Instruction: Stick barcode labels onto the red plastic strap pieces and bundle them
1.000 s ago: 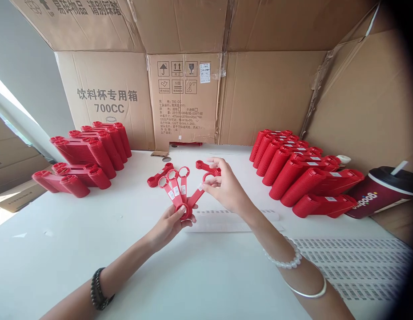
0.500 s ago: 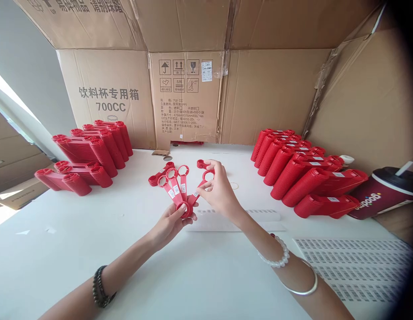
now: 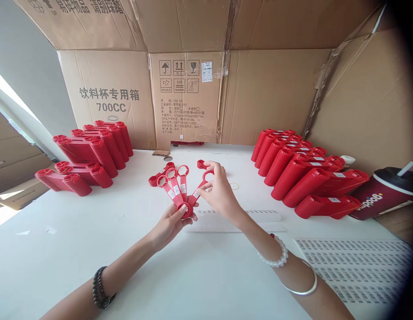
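My left hand (image 3: 173, 224) is closed around the lower ring end of several flat red plastic strips (image 3: 173, 186), its thumb on top. The strips have a ring at each end and spread upward like a fan, with small white printed labels on their middles. My right hand (image 3: 219, 189) pinches at the label on the rightmost strip (image 3: 194, 194), below its upper ring. Whether its fingertips grip the label or the strip's edge cannot be made out. Behind the fan lies a small stack of red strips (image 3: 156, 178); another red piece (image 3: 201, 164) is partly hidden by my right hand.
Stacked red strips (image 3: 106, 149) stand at the left, and labelled stacks (image 3: 289, 171) at the right. Label sheets (image 3: 353, 266) lie at front right, with another sheet (image 3: 236, 226) behind my right forearm. A dark red cup (image 3: 376, 195) stands far right. Cardboard (image 3: 269, 98) walls the back.
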Action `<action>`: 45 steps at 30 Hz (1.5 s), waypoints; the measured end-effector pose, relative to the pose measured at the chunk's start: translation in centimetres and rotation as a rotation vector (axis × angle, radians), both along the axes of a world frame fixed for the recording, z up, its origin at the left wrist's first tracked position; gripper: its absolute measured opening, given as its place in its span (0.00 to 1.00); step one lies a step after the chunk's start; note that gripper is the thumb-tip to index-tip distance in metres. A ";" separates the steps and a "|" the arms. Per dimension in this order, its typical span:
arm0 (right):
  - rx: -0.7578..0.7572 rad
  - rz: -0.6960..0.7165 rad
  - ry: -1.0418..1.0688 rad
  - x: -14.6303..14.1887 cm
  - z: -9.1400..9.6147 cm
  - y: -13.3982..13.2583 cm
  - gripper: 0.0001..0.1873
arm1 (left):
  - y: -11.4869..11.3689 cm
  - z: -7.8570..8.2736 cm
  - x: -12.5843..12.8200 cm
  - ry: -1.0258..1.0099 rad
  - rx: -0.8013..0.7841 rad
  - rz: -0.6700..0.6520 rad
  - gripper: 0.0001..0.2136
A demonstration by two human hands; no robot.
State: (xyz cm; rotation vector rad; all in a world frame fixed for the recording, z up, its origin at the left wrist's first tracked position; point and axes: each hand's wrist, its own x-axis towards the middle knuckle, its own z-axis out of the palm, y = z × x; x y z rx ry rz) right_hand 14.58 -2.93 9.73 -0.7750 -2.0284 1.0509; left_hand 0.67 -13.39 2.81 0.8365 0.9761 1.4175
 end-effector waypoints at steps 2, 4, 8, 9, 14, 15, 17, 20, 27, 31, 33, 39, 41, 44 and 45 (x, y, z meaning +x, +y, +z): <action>0.009 -0.007 -0.004 -0.1 -0.2 0.1 0.30 | 0.0 -0.1 0.0 -0.003 -0.004 0.004 0.13; 0.013 -0.016 -0.011 -0.3 -0.5 0.3 0.31 | 0.0 -0.1 0.0 -0.004 -0.007 0.005 0.13; 0.021 -0.028 -0.024 -0.4 -0.8 0.6 0.31 | 0.0 0.2 0.1 0.002 -0.014 0.008 0.14; 0.027 -0.031 -0.028 -0.4 -0.8 0.6 0.31 | 0.0 0.3 0.1 0.004 -0.017 0.010 0.14; 0.130 -0.064 -0.079 -0.6 -1.2 0.0 0.30 | -0.2 0.7 0.3 0.005 -0.017 0.009 0.14; 0.188 -0.081 -0.108 -0.8 -1.4 -0.1 0.30 | -0.2 0.7 0.4 0.004 -0.014 0.010 0.13; 0.345 -0.133 -0.192 -1.1 -1.8 -0.5 0.31 | -0.2 0.6 0.5 -0.001 -0.005 0.017 0.13; 0.602 -0.244 -0.324 -1.5 -2.4 -0.7 0.31 | -0.3 0.4 0.6 -0.021 -0.002 0.043 0.13; 0.694 -0.373 -0.287 -0.6 -1.7 1.8 0.27 | -0.2 0.3 0.4 -0.038 -0.031 0.074 0.12; 0.629 -0.308 -0.203 -0.3 -1.0 2.3 0.23 | -0.1 0.4 0.3 -0.008 -0.001 0.076 0.12; 0.617 -0.293 -0.210 -0.3 -1.0 2.1 0.22 | -0.1 0.4 0.3 0.007 0.003 0.072 0.12; 0.699 -0.336 -0.247 -0.2 -0.6 1.1 0.21 | -0.1 0.4 0.3 0.094 0.009 0.085 0.13; 0.717 -0.330 -0.243 -0.1 -0.4 0.8 0.21 | -0.2 0.4 0.4 0.164 0.006 0.085 0.13; 0.689 -0.302 -0.239 -0.1 -0.4 0.8 0.22 | -0.4 0.6 0.5 0.294 0.020 0.033 0.14; 0.669 -0.279 -0.237 -0.1 -0.4 0.8 0.22 | -0.5 0.6 0.5 0.329 0.029 0.001 0.13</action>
